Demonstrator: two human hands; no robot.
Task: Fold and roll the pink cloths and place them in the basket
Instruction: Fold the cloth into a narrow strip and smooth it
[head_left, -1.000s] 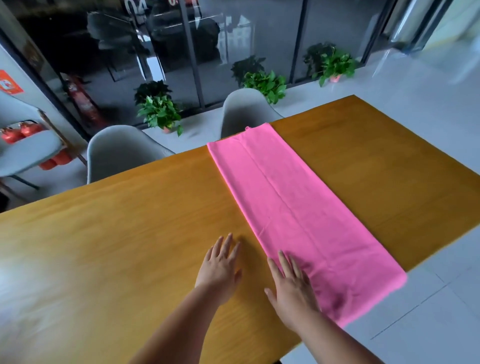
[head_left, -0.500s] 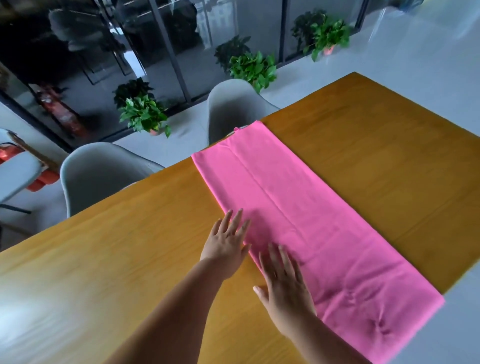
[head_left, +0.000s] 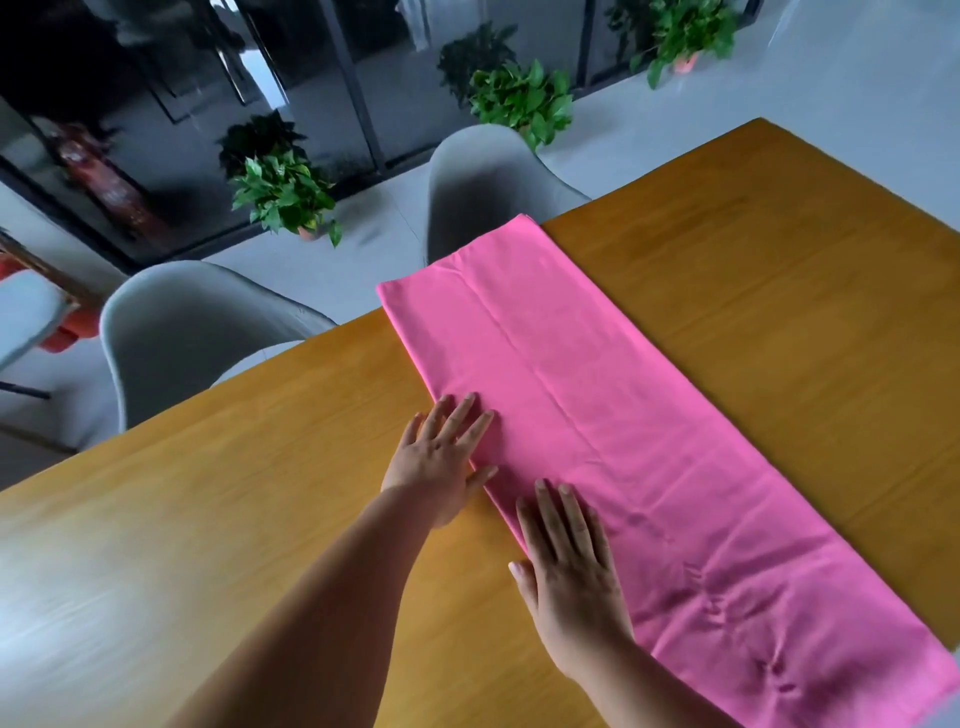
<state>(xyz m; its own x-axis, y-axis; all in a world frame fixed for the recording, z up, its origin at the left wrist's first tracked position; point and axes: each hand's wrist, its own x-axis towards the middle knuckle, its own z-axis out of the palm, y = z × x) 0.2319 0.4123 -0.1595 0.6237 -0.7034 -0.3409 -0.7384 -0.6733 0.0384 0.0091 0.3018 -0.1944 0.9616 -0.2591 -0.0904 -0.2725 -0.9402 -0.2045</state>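
Flat hands (head_left: 498, 514) on folded pink cloth (head_left: 639, 447)

A broad orange-brown wooden surface (head_left: 218, 519) with fine grain fills the lower frame. Past its far edge stand two pale grey moulded shell chairs: one at ten o'clock (head_left: 171, 322), one at twelve o'clock (head_left: 483, 187). On the light grey floor (head_left: 852, 98) beyond sit three leafy green potted plants, at eleven o'clock (head_left: 283, 195), at twelve o'clock (head_left: 522, 101) and at one o'clock (head_left: 685, 31). Behind them runs a dark glass wall with black frames (head_left: 332, 78). A blurred red object (head_left: 111, 187) shows through the glass at ten o'clock.
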